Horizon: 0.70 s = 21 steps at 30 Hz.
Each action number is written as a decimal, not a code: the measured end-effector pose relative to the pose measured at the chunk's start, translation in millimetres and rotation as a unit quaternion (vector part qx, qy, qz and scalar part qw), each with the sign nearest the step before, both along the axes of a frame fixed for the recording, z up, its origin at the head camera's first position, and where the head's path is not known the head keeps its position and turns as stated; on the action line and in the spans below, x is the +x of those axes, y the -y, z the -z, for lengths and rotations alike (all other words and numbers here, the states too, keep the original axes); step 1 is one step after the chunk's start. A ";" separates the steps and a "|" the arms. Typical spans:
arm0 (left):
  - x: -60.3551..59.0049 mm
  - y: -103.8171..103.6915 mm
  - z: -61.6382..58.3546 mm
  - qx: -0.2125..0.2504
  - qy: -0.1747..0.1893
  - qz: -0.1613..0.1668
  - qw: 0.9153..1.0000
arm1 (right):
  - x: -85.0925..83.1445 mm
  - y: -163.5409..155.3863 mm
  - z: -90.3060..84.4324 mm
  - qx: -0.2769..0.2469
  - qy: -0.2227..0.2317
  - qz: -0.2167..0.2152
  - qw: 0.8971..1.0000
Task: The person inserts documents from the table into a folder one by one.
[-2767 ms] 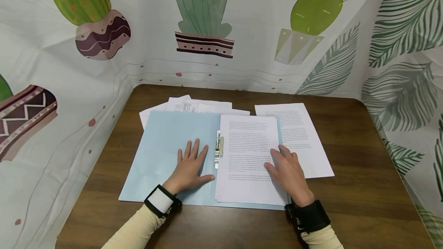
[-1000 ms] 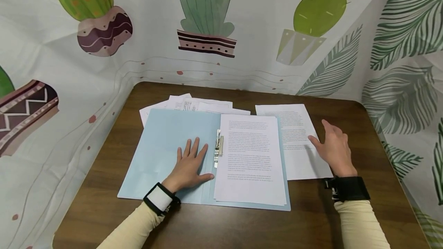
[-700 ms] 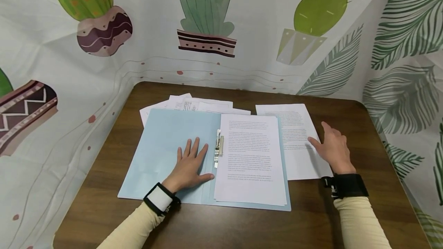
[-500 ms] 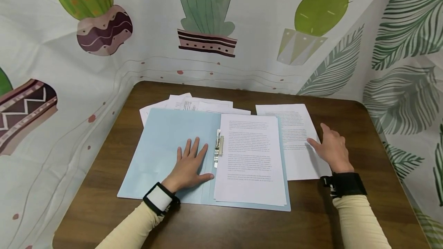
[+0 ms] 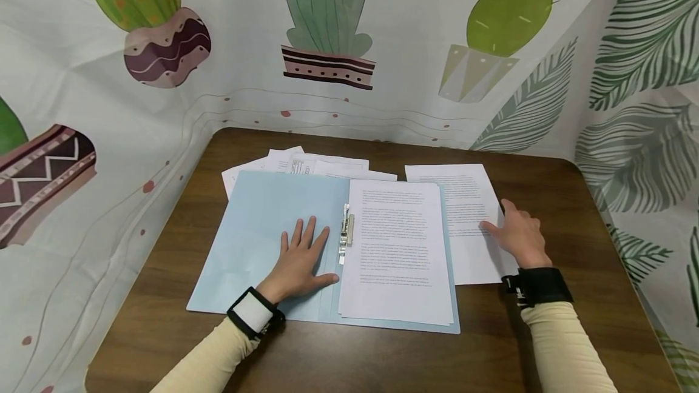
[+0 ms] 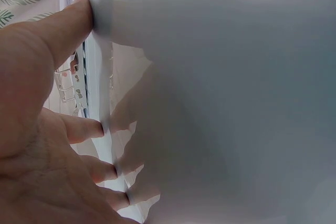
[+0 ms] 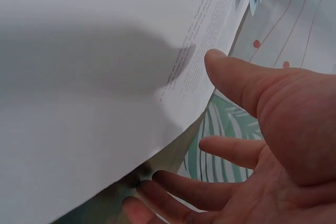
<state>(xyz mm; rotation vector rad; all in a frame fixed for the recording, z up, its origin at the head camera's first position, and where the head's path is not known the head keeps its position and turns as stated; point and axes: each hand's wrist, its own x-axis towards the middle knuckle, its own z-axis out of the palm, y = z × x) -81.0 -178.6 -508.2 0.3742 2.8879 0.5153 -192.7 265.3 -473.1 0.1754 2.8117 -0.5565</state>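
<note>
A light blue file folder (image 5: 267, 199) lies spread out on the table, with a metal clip (image 5: 346, 230) along its spine. Printed sheets (image 5: 395, 250) lie on its right half. Fingers spread, my left hand (image 5: 299, 264) rests flat on the folder's left cover; the left wrist view shows its fingertips touching the glossy surface. A loose printed sheet (image 5: 472, 223) lies partly under the folder's right side. My right hand (image 5: 517, 235) is at that sheet's right edge, thumb over the page and fingers beside it. In the right wrist view the thumb appears apart from the paper, holding nothing.
Several loose papers (image 5: 327, 165) stick out from behind the folder at the upper left. The brown wooden table (image 5: 382, 359) has rounded far corners. A white cloth (image 5: 404, 35) printed with cacti and leaves hangs around its far sides.
My right hand left the sheets in the folder and moved right to the loose sheet's edge. Lately it has drifted slightly left and nearer me. My left hand has stayed put.
</note>
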 end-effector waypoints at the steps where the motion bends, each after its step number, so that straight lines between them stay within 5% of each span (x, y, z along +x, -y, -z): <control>1: 0.1 0.0 -0.2 0.001 0.000 0.000 1.000 | -0.3 0.0 0.9 0.001 0.001 0.002 1.000; 21: 1.8 0.8 -1.1 0.006 -0.010 0.000 1.000 | 3.0 8.7 5.5 0.000 -0.031 0.010 0.999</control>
